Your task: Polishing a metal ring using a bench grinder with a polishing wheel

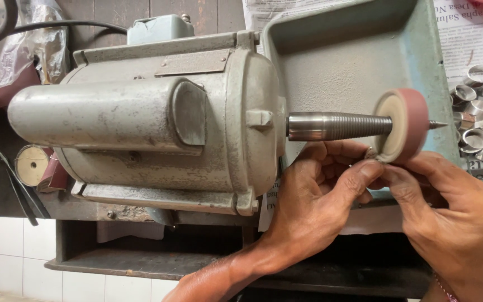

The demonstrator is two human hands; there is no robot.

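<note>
Polishing wheel (pixel 402 124), pinkish with a pale face, sits right of centre on the motor's tapered threaded spindle (pixel 339 126). Both hands pinch a small metal piece (pixel 370 152) against its lower edge, too hidden to tell its shape. Left hand (pixel 320 187) comes up from bottom centre, thumb and forefinger closed on it; right hand (pixel 454 210) enters from lower right, fingertips pressed in too. Grey motor (pixel 152 123) fills the left. Green tray (pixel 353 50) behind, metal rings (pixel 482 106) on newspaper at far right.
</note>
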